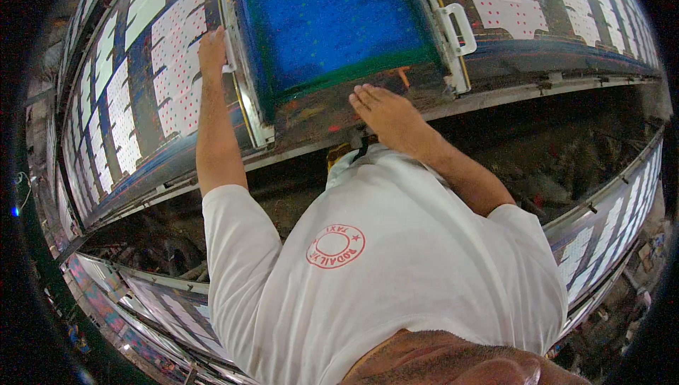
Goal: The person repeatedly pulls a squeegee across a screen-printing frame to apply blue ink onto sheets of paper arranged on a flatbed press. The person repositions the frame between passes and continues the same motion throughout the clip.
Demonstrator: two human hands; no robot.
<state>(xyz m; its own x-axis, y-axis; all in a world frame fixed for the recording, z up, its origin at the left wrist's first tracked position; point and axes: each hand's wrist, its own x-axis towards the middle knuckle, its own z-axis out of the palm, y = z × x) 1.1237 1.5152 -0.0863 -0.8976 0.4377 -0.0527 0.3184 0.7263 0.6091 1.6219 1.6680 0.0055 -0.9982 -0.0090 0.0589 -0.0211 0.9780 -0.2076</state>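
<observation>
A large metal-framed printing screen with blue mesh lies on a long printing table. My left hand grips a white handle on the frame's left side, mostly hidden behind the fingers. My right hand rests flat, fingers together, on the ink-stained near edge of the frame. A second white handle stands free on the frame's right side. My white shirt fills the lower middle of the view.
White cloth pieces with red dots lie in rows along the table on both sides of the screen. Another printing table curves along the lower right and lower left. A dark gap runs between the tables.
</observation>
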